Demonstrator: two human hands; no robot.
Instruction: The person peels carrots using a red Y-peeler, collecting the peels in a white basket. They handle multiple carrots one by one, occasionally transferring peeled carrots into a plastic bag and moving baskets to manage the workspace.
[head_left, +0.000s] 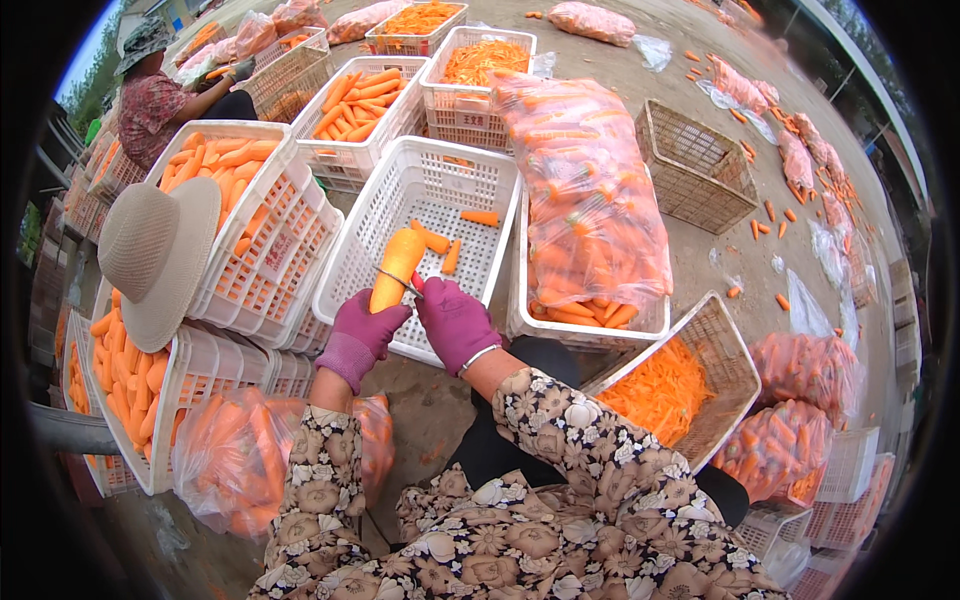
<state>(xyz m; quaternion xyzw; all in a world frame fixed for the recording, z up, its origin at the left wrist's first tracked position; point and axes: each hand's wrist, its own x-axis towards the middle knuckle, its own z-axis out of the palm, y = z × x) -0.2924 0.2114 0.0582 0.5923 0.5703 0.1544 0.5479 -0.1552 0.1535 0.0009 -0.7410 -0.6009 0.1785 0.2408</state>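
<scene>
Gloved in purple, my left hand (365, 330) grips the lower end of a thick carrot (400, 262), which points up and away from me. My right hand (456, 322), in a matching glove, is closed around a peeler (397, 280) whose thin metal part crosses the carrot's middle. Part of the peeler's handle is hidden by my fingers. Both hands are over the near part of a white plastic crate (457, 176) with a perforated floor. On that floor lie a few carrot pieces, among them a short one (480, 217) and a tapered one (451, 257).
A clear bag of carrots (581, 187) rests on a crate to my right. Orange peelings (660, 390) fill a tilted crate beside my leg. At left, a straw hat (157, 255) hangs against crates of peeled carrots (225, 169). Another person (161, 97) sits at the upper left.
</scene>
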